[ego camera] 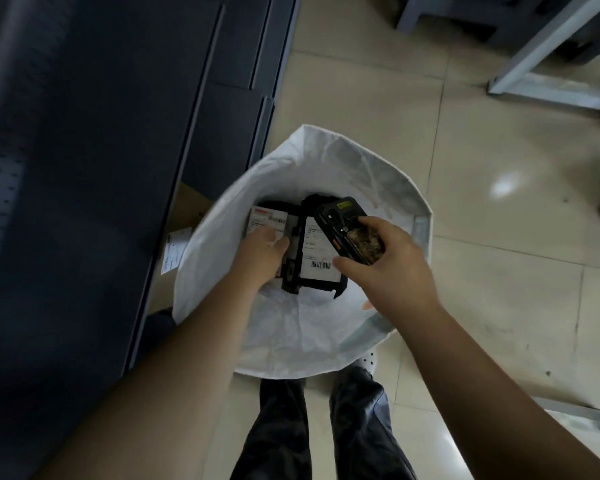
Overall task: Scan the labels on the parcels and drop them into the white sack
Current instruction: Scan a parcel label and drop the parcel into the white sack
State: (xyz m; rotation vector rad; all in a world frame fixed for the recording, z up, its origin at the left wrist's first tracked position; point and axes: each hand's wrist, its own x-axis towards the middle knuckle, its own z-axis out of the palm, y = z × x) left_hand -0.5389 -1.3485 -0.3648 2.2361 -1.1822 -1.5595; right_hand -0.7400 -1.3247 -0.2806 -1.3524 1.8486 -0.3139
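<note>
The white sack point(291, 327) stands open on the floor in front of me. Inside it lie two black parcels with white labels: one at the left point(269, 218) and one in the middle point(317, 258), its barcode facing up. My left hand point(262, 256) reaches into the sack and lies on the left parcel with its fingers bent over the edge. My right hand point(383, 263) grips a black handheld scanner point(349, 228) above the middle parcel.
A dark blue shelf unit point(94, 168) rises along the left. A brown carton with a label point(179, 244) sits between it and the sack. A metal frame point(555, 67) stands on the tiled floor at the back right. My legs point(326, 427) are just behind the sack.
</note>
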